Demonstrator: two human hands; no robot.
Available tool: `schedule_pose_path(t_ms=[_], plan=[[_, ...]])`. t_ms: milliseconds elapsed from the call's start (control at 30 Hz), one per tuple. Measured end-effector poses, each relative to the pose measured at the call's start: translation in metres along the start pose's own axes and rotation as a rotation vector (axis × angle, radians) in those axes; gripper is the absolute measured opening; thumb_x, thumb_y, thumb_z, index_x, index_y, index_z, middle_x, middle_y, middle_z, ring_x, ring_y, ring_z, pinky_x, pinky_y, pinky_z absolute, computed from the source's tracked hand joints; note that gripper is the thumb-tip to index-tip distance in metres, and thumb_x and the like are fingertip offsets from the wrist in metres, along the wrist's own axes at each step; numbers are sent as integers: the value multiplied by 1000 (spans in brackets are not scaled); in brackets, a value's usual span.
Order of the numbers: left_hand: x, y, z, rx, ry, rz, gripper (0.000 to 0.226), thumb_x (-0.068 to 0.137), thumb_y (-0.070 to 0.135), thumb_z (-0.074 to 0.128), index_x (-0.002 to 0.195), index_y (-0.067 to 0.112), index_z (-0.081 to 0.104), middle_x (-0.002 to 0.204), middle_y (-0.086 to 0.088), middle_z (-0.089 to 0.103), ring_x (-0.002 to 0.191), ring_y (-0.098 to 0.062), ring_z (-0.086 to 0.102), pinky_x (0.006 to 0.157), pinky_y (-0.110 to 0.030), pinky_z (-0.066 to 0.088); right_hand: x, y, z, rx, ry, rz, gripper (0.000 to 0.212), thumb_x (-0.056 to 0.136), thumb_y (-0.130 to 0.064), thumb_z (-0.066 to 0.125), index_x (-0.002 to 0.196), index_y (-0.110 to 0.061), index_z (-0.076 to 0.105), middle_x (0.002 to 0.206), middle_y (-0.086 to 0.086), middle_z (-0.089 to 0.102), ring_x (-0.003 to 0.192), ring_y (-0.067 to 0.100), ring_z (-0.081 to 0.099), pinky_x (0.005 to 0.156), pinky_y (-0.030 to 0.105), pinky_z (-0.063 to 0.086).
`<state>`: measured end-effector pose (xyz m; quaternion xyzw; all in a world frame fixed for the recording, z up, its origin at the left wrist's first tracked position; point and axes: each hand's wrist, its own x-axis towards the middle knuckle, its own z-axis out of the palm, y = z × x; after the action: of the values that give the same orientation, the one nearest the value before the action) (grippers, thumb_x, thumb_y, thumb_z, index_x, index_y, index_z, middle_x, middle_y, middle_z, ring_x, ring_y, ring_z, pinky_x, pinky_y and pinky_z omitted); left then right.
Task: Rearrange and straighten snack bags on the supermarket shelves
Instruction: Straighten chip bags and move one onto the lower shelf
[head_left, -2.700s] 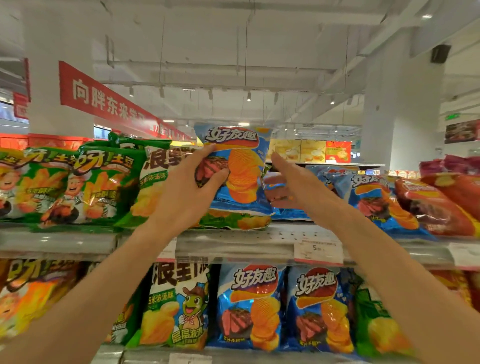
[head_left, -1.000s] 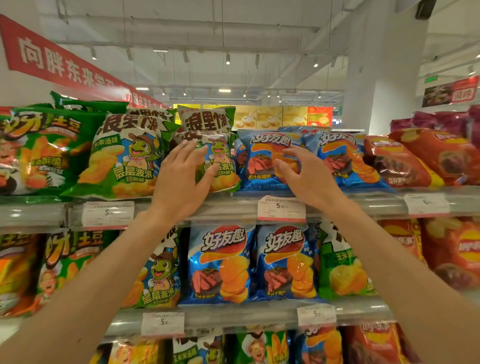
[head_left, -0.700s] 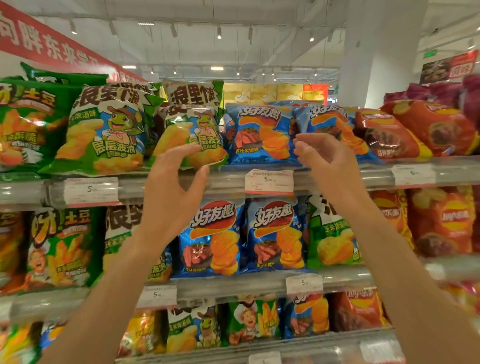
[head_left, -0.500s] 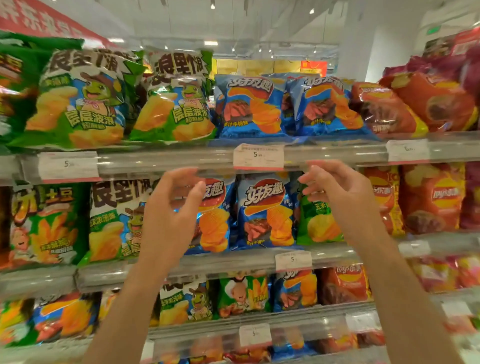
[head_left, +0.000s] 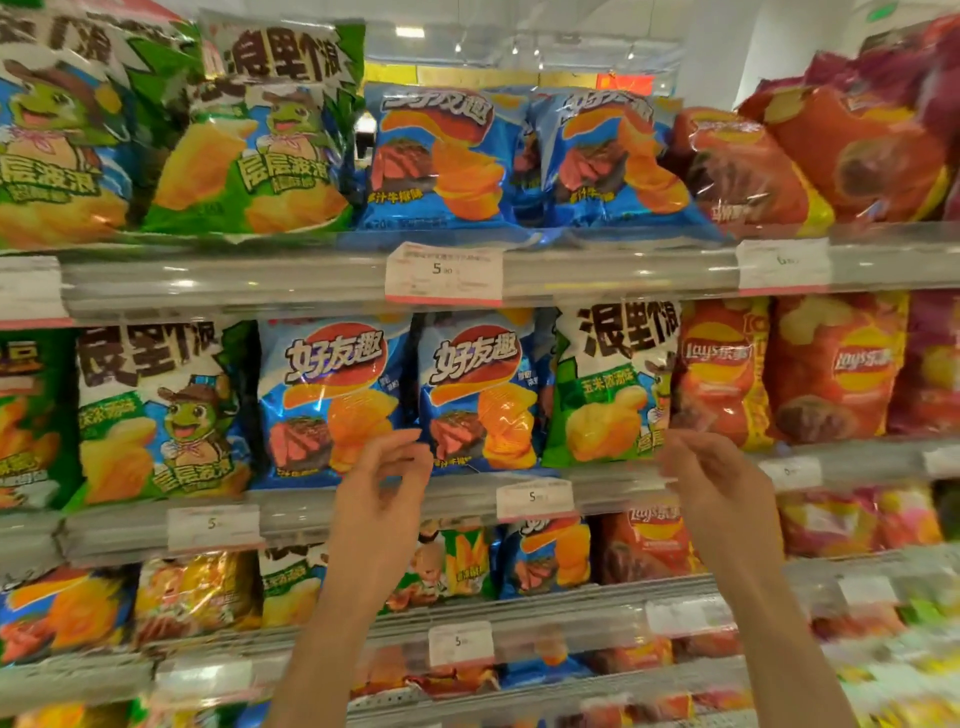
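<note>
Snack bags fill the shelves in front of me. On the top shelf two blue chip bags (head_left: 441, 161) stand beside green bags (head_left: 265, 140). On the second shelf stand two blue bags (head_left: 332, 400), then a green bag (head_left: 608, 384) to their right. My left hand (head_left: 382, 499) hovers in front of the second shelf's rail (head_left: 311, 512), fingers loosely curled, holding nothing. My right hand (head_left: 719, 491) hovers just below the green bag's lower right corner, also loosely curled and free of any bag.
Red Lay's bags (head_left: 831, 364) fill the right side of the top two shelves. Price tags (head_left: 444, 273) hang on the clear shelf rails. Lower shelves hold more mixed bags (head_left: 545, 556), blurred toward the bottom.
Both hands let go of the top-shelf bags and dropped to the level of the second shelf. The view tilted down, showing more lower shelves.
</note>
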<state>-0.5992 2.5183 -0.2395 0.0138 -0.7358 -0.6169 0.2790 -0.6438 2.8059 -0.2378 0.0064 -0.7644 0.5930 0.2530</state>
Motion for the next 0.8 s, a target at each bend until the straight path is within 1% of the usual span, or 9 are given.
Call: schedule_pose_path(t_ms=[100, 200, 300, 400, 467, 633, 700, 767, 800], plan=[[9, 3, 16, 123, -20, 94, 17, 98, 27, 64, 113, 36, 65, 107, 25, 65, 106, 2, 62, 81, -18, 55, 21, -2, 0, -113, 21, -64, 11, 99, -39, 62, 105, -31, 66, 112, -8, 69, 94, -12, 61, 83, 26, 50], [23, 4, 27, 279, -20, 180, 23, 97, 26, 68, 119, 30, 65, 118, 14, 59, 114, -7, 59, 93, -29, 54, 45, -4, 6, -194, -57, -94, 47, 94, -55, 62, 121, -16, 61, 111, 0, 62, 99, 7, 61, 90, 34, 51], [33, 2, 34, 361, 2, 194, 36, 95, 25, 70, 130, 24, 60, 130, 3, 50, 123, -20, 55, 99, -39, 54, 57, -5, 20, -218, -114, -87, 79, 87, -64, 66, 145, -16, 46, 135, 5, 57, 127, 23, 54, 108, 49, 47], [36, -4, 40, 414, -5, 184, 52, 93, 27, 73, 140, 19, 53, 142, -1, 42, 129, -21, 52, 102, -46, 53, 54, -2, 35, -338, -102, -147, 99, 81, -64, 71, 156, -14, 31, 149, 8, 43, 140, 26, 37, 116, 40, 31], [37, -8, 40, 437, -10, 187, 57, 92, 30, 74, 143, 19, 51, 149, 1, 37, 132, -21, 51, 102, -45, 53, 54, 0, 38, -378, -88, -174, 103, 80, -63, 72, 158, -13, 26, 152, 10, 39, 143, 27, 31, 113, 39, 28], [43, -14, 36, 495, -18, 188, 58, 92, 36, 74, 144, 23, 51, 153, 2, 35, 136, -17, 46, 101, -41, 54, 68, -5, 29, -318, -140, -158, 103, 78, -59, 77, 158, -18, 27, 152, 5, 40, 143, 23, 36, 118, 45, 35], [44, -16, 35, 511, -20, 200, 58, 91, 37, 73, 143, 24, 51, 154, 2, 35, 136, -14, 44, 98, -32, 53, 69, -4, 28, -284, -157, -142, 104, 77, -57, 79, 158, -20, 26, 151, 3, 38, 142, 21, 37, 112, 33, 40], [44, -17, 35, 520, -21, 206, 58, 91, 38, 73, 144, 23, 51, 155, 2, 34, 138, -13, 41, 97, -28, 50, 64, 0, 30, -275, -156, -134, 104, 76, -59, 77, 158, -21, 25, 153, 1, 34, 141, 19, 36, 103, 18, 36], [44, -18, 35, 522, -23, 201, 59, 92, 38, 73, 144, 22, 51, 155, 2, 33, 140, -14, 40, 99, -31, 51, 61, 3, 32, -283, -153, -138, 105, 76, -61, 74, 159, -21, 25, 155, 1, 31, 142, 18, 33, 103, 19, 31]])
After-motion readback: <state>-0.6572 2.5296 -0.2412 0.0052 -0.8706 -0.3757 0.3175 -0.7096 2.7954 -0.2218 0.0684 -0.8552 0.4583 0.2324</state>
